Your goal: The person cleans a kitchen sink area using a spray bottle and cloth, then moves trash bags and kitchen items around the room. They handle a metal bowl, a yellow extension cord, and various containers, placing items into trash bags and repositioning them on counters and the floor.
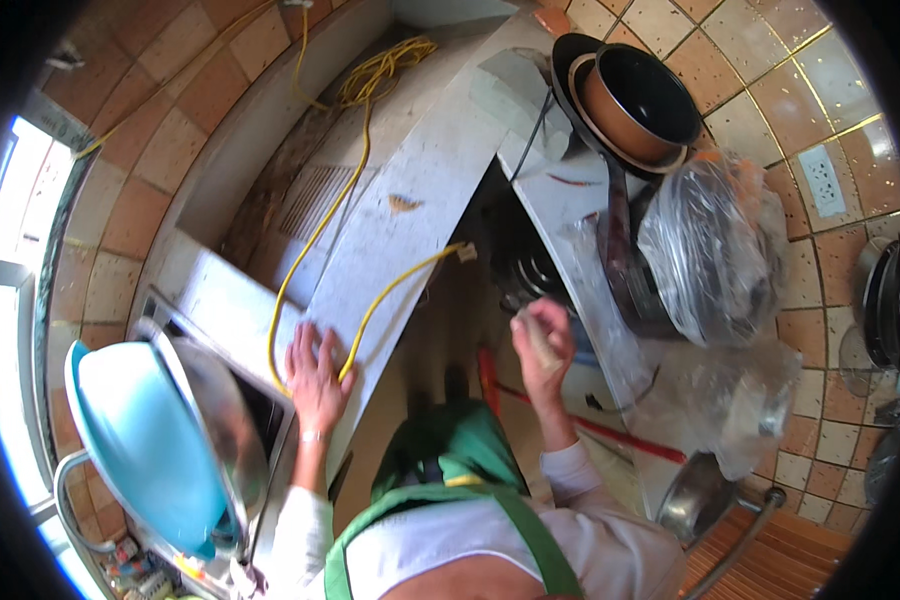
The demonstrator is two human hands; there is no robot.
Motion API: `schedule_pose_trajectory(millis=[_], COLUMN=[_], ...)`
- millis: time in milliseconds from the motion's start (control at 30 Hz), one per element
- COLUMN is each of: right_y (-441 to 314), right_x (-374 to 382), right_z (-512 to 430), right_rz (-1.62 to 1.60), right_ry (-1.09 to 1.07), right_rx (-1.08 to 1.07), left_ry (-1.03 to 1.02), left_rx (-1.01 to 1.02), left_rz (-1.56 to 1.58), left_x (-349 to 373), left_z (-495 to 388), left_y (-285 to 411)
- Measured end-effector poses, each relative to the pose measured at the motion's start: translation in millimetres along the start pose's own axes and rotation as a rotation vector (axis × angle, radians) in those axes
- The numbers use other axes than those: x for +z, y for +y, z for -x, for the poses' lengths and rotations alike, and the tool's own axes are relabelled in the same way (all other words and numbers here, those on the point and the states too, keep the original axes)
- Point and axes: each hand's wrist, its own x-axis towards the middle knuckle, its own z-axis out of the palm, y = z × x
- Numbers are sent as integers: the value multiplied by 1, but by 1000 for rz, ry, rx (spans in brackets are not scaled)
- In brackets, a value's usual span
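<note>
My left hand (317, 379) lies palm down on the white countertop (412, 161), its fingers somewhat spread. A yellow cord (349, 206) runs along the counter to this hand and passes under it. From there its end bends away to a small pale connector (466, 252) at the counter's front edge. My right hand (544, 349) is raised over the gap between the two counters, fingers curled around a small beige object (541, 343). That object is blurred, and I cannot tell what it is.
A blue basin (146, 442) and a metal bowl (214, 409) lean at the left. Stacked pans (637, 105) and a plastic-wrapped item (712, 251) crowd the right counter. The cord's coil (382, 71) sits in the recess behind. A red bar (630, 439) lies below my right forearm.
</note>
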Motion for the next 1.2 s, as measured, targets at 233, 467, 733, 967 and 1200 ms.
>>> schedule_pose_trajectory(millis=[233, 467, 733, 967, 1200], right_y=[-122, -137, -80, 70, 185], right_x=[-74, -122, -226, -346, -353], right_z=[-44, -52, -35, -20, -71], right_rz=[-601, -574, -824, 218, 654], right_ry=[31, 6, -58, 609, 603], right_rx=[11, -295, 342, 702, 563], left_ry=[106, 100, 53, 57, 17], left_rx=[48, 55, 31, 96, 70], left_rz=[23, 15, 10, -57, -59], left_x=[0, 0, 6, 10, 22], left_z=[6, 8, 9, 6, 2], left_y=[-4, -5, -5, -3, -11])
